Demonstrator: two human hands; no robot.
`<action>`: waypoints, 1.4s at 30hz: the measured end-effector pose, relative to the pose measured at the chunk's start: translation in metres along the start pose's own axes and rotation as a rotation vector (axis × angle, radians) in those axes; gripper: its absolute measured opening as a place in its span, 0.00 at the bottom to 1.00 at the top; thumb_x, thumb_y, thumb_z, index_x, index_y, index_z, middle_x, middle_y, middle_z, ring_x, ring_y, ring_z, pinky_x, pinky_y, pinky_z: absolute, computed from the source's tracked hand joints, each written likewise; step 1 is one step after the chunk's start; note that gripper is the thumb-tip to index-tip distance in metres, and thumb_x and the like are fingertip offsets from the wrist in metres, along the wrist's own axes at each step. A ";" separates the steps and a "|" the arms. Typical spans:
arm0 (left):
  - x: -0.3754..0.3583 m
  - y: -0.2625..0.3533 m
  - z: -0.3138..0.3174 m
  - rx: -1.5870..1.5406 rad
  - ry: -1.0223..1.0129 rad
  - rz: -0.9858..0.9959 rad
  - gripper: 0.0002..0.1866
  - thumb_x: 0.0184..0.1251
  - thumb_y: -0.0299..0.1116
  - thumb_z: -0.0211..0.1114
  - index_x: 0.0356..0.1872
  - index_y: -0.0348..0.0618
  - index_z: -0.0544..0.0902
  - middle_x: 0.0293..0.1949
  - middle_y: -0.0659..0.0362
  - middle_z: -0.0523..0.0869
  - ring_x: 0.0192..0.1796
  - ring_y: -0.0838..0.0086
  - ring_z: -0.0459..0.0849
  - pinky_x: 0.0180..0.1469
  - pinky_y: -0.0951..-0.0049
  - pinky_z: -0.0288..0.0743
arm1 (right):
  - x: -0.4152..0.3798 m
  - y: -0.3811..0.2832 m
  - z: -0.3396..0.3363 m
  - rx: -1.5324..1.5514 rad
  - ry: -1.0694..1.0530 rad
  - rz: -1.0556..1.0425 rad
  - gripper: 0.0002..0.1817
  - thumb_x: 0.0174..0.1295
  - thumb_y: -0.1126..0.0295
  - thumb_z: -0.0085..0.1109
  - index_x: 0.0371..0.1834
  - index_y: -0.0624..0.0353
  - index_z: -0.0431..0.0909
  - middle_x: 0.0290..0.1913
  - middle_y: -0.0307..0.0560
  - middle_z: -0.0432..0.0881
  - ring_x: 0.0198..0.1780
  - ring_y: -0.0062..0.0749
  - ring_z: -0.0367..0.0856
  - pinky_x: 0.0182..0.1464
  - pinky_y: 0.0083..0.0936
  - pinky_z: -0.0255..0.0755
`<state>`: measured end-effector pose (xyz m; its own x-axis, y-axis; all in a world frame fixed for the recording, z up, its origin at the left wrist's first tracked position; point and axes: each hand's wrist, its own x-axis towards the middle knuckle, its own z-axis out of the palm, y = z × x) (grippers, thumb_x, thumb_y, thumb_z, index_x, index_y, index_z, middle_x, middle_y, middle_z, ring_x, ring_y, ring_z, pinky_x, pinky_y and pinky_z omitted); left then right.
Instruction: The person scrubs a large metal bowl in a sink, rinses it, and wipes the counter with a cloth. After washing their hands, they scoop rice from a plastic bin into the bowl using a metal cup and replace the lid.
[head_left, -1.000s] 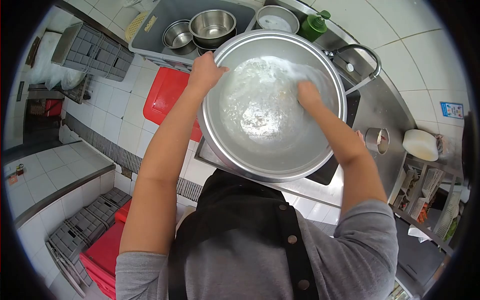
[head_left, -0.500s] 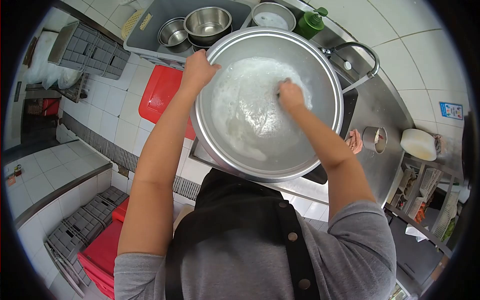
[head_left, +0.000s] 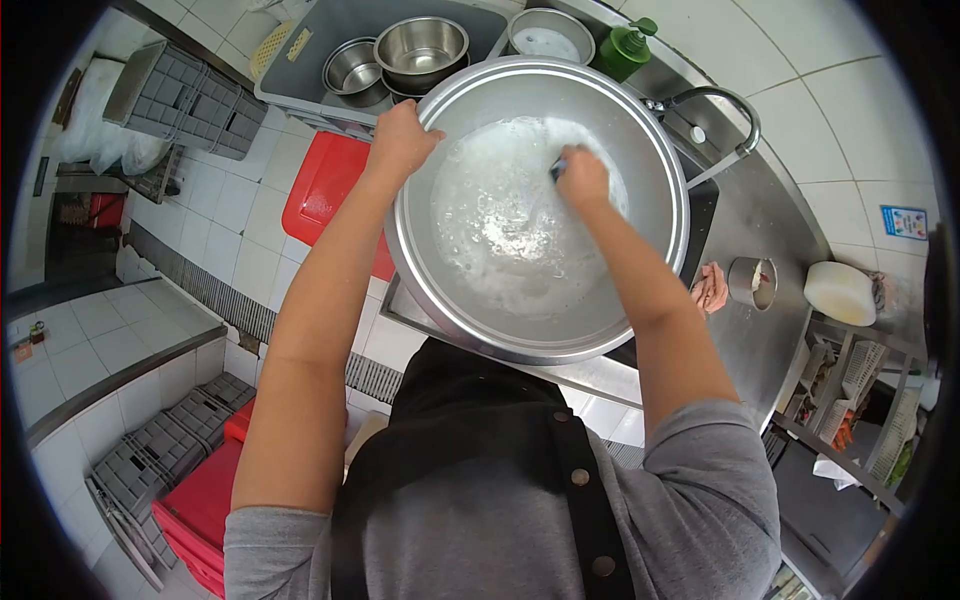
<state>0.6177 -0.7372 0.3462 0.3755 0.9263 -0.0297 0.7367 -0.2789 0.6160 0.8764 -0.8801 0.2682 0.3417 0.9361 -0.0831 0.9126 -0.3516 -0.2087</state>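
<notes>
A large round metal basin is tilted over the sink, with foamy water inside. My left hand grips the basin's rim at its upper left, fingers wrapped over the edge. Inside the basin, toward the upper right of the foam, my right hand is closed around a small dark object, mostly hidden by the fingers. The curved faucet stands right of the basin, and a thin stream of water runs from it toward the rim.
A grey crate with metal pots stands beyond the basin, near a soapy bowl and green pump bottle. On the steel counter are a pinkish cloth and metal cup. A red lid lies left.
My right hand has shifted slightly within the basin, and the dark object in it shows more. Bubbles now spread more widely over the water. My left hand keeps its hold on the rim.
</notes>
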 end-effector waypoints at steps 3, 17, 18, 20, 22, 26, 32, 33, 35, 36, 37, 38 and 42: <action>0.001 0.001 -0.001 0.007 -0.016 -0.011 0.22 0.44 0.37 0.77 0.38 0.30 0.83 0.37 0.40 0.86 0.42 0.50 0.86 0.48 0.60 0.78 | 0.024 -0.016 0.024 -0.035 0.116 -0.120 0.10 0.55 0.76 0.57 0.41 0.61 0.79 0.45 0.58 0.79 0.48 0.49 0.81 0.49 0.40 0.79; 0.002 0.002 -0.003 0.001 -0.053 -0.033 0.23 0.49 0.34 0.74 0.46 0.33 0.82 0.44 0.38 0.85 0.50 0.47 0.84 0.54 0.57 0.77 | -0.081 -0.022 0.050 0.108 -0.125 -0.779 0.09 0.49 0.73 0.61 0.35 0.58 0.81 0.44 0.52 0.78 0.47 0.49 0.81 0.50 0.41 0.76; 0.002 0.000 0.000 0.018 -0.059 -0.045 0.23 0.50 0.34 0.74 0.46 0.33 0.82 0.45 0.39 0.85 0.51 0.47 0.83 0.54 0.56 0.77 | -0.084 -0.058 0.023 0.092 -0.297 -0.822 0.10 0.48 0.73 0.62 0.36 0.60 0.80 0.44 0.52 0.77 0.47 0.50 0.81 0.49 0.40 0.78; 0.000 -0.003 0.003 0.041 -0.074 -0.067 0.23 0.50 0.34 0.74 0.47 0.34 0.81 0.45 0.39 0.85 0.51 0.47 0.83 0.55 0.56 0.77 | -0.074 -0.093 0.035 0.115 -0.309 -0.783 0.10 0.47 0.75 0.61 0.35 0.60 0.79 0.43 0.51 0.77 0.44 0.49 0.81 0.46 0.40 0.78; -0.001 -0.002 0.003 0.060 -0.032 -0.048 0.23 0.50 0.35 0.75 0.47 0.34 0.81 0.46 0.39 0.85 0.52 0.47 0.83 0.55 0.55 0.77 | -0.053 -0.111 0.048 0.128 -0.129 -0.623 0.10 0.45 0.73 0.65 0.32 0.59 0.76 0.43 0.48 0.75 0.44 0.46 0.82 0.43 0.38 0.79; -0.001 -0.002 0.001 0.041 -0.066 -0.072 0.24 0.51 0.35 0.75 0.47 0.34 0.81 0.46 0.39 0.84 0.52 0.47 0.83 0.55 0.55 0.77 | -0.100 -0.077 0.033 0.076 -0.345 -0.720 0.09 0.46 0.72 0.63 0.31 0.58 0.78 0.40 0.49 0.76 0.42 0.46 0.82 0.42 0.40 0.78; 0.000 -0.007 0.004 0.017 -0.067 -0.048 0.24 0.52 0.36 0.75 0.48 0.33 0.81 0.46 0.39 0.84 0.52 0.47 0.83 0.56 0.56 0.77 | -0.044 -0.045 0.037 0.177 -0.227 -0.418 0.13 0.53 0.66 0.63 0.40 0.57 0.78 0.42 0.53 0.79 0.41 0.50 0.82 0.44 0.42 0.78; -0.001 -0.010 0.007 0.023 -0.016 -0.020 0.24 0.49 0.36 0.76 0.45 0.32 0.82 0.42 0.39 0.85 0.49 0.48 0.84 0.53 0.57 0.77 | -0.023 -0.055 0.019 0.087 -0.113 -0.334 0.13 0.45 0.75 0.61 0.37 0.57 0.78 0.46 0.52 0.78 0.43 0.52 0.82 0.45 0.45 0.77; 0.002 -0.009 0.006 0.034 0.045 0.029 0.23 0.46 0.36 0.77 0.41 0.32 0.83 0.38 0.40 0.86 0.45 0.49 0.85 0.51 0.58 0.78 | -0.029 -0.064 0.024 0.105 -0.128 -0.326 0.13 0.45 0.74 0.61 0.38 0.57 0.78 0.44 0.53 0.78 0.42 0.52 0.82 0.45 0.44 0.77; 0.002 -0.008 0.005 0.035 0.033 0.015 0.23 0.46 0.36 0.77 0.42 0.31 0.83 0.39 0.40 0.86 0.45 0.49 0.85 0.51 0.58 0.78 | -0.036 -0.067 0.026 0.111 -0.147 -0.316 0.14 0.45 0.74 0.61 0.38 0.57 0.78 0.43 0.53 0.77 0.41 0.52 0.82 0.45 0.44 0.77; 0.002 -0.006 0.006 0.032 0.021 -0.006 0.23 0.46 0.36 0.76 0.42 0.31 0.83 0.39 0.40 0.86 0.45 0.49 0.85 0.51 0.58 0.78 | -0.057 -0.066 0.035 0.145 -0.130 -0.411 0.14 0.45 0.73 0.62 0.39 0.55 0.77 0.41 0.52 0.76 0.40 0.52 0.82 0.44 0.44 0.77; 0.003 -0.006 0.007 0.028 0.023 -0.008 0.23 0.46 0.36 0.76 0.42 0.31 0.83 0.39 0.40 0.86 0.45 0.49 0.85 0.51 0.58 0.78 | -0.077 -0.068 0.037 0.076 -0.252 -0.481 0.16 0.46 0.72 0.61 0.41 0.54 0.77 0.41 0.51 0.76 0.40 0.52 0.82 0.42 0.45 0.78; 0.003 -0.008 0.008 0.026 0.015 -0.001 0.23 0.46 0.36 0.76 0.42 0.31 0.83 0.39 0.39 0.86 0.46 0.49 0.85 0.52 0.58 0.77 | -0.061 -0.044 0.028 0.067 -0.167 -0.444 0.14 0.50 0.71 0.58 0.43 0.55 0.76 0.44 0.53 0.76 0.41 0.52 0.82 0.41 0.45 0.78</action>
<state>0.6171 -0.7344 0.3345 0.3668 0.9301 -0.0182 0.7516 -0.2848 0.5950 0.8088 -0.9217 0.2555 -0.1238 0.9842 -0.1264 0.9438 0.0774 -0.3214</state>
